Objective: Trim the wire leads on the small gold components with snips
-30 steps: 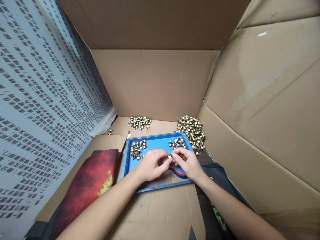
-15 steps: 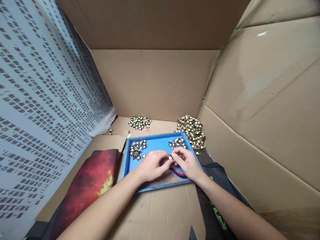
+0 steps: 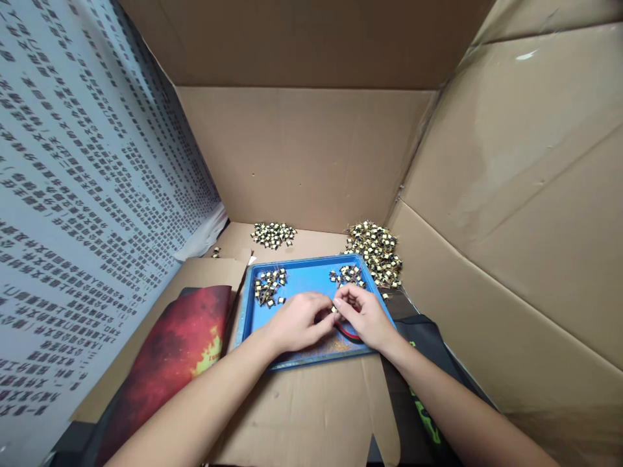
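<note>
Over the blue tray [image 3: 307, 277], my left hand [image 3: 302, 319] and my right hand [image 3: 364, 318] meet with fingertips pinched. Between them is a small transformer coil [image 3: 334, 309] with a pale yellow top; the fingers partly cover it. Both hands appear closed on this one part. Below my right hand lies a curved red-and-black handle [image 3: 346, 334] of a tool, its other end hidden. One cluster of coils [image 3: 267, 285] with thin wire leads sits at the tray's left, another cluster [image 3: 348, 275] at its back right.
Behind the tray are a coil pile [image 3: 273, 235] and a larger heap [image 3: 374, 253] at right. Copper-coloured wire bits [image 3: 335, 347] lie along the tray's front. Cardboard walls [image 3: 311, 155] enclose the back and right. A red printed mat [image 3: 180, 331] lies left, dark cloth [image 3: 428, 344] right.
The view has shifted slightly. My hands stay together around the coil, with only a small change in its tilt and in the fingertips.
</note>
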The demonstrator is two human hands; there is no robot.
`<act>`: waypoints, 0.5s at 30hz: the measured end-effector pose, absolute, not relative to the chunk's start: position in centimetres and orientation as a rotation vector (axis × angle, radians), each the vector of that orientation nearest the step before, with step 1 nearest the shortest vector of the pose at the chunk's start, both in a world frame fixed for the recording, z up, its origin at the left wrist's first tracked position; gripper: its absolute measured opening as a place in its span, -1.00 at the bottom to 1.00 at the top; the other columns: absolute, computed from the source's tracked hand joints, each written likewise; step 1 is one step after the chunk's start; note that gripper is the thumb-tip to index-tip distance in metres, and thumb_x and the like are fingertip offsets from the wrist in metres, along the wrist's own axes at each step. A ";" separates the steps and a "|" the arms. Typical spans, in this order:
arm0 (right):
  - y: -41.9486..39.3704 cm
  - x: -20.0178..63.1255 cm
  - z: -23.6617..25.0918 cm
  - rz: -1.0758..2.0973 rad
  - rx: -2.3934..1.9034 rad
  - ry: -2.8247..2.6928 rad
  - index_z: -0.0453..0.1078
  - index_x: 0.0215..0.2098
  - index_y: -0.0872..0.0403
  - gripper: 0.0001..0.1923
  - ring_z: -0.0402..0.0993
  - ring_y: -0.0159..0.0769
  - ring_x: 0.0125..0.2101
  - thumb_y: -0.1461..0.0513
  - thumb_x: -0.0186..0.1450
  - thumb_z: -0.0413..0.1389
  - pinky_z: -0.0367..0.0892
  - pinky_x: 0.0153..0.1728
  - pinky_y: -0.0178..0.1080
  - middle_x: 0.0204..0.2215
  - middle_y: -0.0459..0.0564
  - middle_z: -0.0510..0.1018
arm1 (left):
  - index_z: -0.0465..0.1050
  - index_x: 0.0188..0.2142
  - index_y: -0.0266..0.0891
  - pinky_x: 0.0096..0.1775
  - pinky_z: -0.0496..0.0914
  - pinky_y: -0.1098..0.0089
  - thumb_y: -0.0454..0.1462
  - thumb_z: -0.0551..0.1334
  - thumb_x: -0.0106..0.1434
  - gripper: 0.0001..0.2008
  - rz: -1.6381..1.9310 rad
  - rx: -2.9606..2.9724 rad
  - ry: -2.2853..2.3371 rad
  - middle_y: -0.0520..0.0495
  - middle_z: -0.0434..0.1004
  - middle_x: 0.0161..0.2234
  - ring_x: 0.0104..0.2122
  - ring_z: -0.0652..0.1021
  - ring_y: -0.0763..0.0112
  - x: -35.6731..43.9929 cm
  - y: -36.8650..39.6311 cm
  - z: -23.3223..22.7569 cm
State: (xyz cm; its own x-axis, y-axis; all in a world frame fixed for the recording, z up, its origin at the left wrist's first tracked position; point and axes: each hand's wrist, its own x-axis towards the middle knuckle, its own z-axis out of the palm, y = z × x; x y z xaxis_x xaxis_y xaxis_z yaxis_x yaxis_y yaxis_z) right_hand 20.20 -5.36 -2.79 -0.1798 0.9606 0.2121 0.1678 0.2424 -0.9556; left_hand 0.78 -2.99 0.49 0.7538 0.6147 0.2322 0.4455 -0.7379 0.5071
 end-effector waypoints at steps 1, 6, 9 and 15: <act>-5.4 20.2 -2.8 1.052 -1.093 -1.571 0.38 -0.32 0.04 -0.79 0.37 -0.33 -0.47 0.09 0.40 0.15 0.29 -0.38 -0.27 -0.50 -0.13 0.45 | 0.41 -0.33 -0.25 -0.28 0.27 0.38 -0.22 0.12 0.48 -0.76 0.541 2.528 0.806 -0.05 0.55 -0.38 -0.38 0.48 0.35 0.8 -3.0 0.5; -5.3 20.3 -2.9 1.027 -1.114 -1.623 0.37 -0.32 0.04 -0.81 0.38 -0.33 -0.46 0.12 0.40 0.14 0.27 -0.39 -0.28 -0.49 -0.13 0.46 | 0.44 -0.31 -0.26 -0.27 0.28 0.39 -0.25 0.14 0.45 -0.80 0.525 2.528 0.802 -0.05 0.56 -0.36 -0.38 0.49 0.36 0.7 -3.0 0.4; -5.3 20.4 -2.9 1.004 -1.121 -1.656 0.37 -0.32 0.04 -0.83 0.39 -0.33 -0.46 0.14 0.41 0.13 0.26 -0.40 -0.28 -0.49 -0.13 0.47 | 0.47 -0.28 -0.26 -0.27 0.29 0.39 -0.26 0.15 0.45 -0.81 0.512 2.526 0.796 -0.05 0.58 -0.35 -0.37 0.50 0.35 0.7 -3.0 0.5; -5.4 20.3 -2.6 1.000 -1.114 -1.675 0.36 -0.31 0.03 -0.86 0.40 -0.34 -0.47 0.17 0.40 0.12 0.26 -0.40 -0.28 -0.49 -0.14 0.48 | 0.50 -0.24 -0.27 -0.25 0.31 0.38 -0.24 0.14 0.46 -0.80 0.491 2.524 0.798 -0.09 0.61 -0.30 -0.34 0.53 0.33 0.7 -3.0 0.6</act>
State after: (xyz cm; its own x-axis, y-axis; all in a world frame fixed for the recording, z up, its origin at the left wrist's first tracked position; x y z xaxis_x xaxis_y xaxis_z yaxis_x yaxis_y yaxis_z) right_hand 20.35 -5.40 -2.64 -0.2257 0.9484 0.2229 0.2542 0.2782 -0.9263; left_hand 0.74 -3.01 0.58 0.7699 0.6072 0.1965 0.4487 -0.7339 0.5100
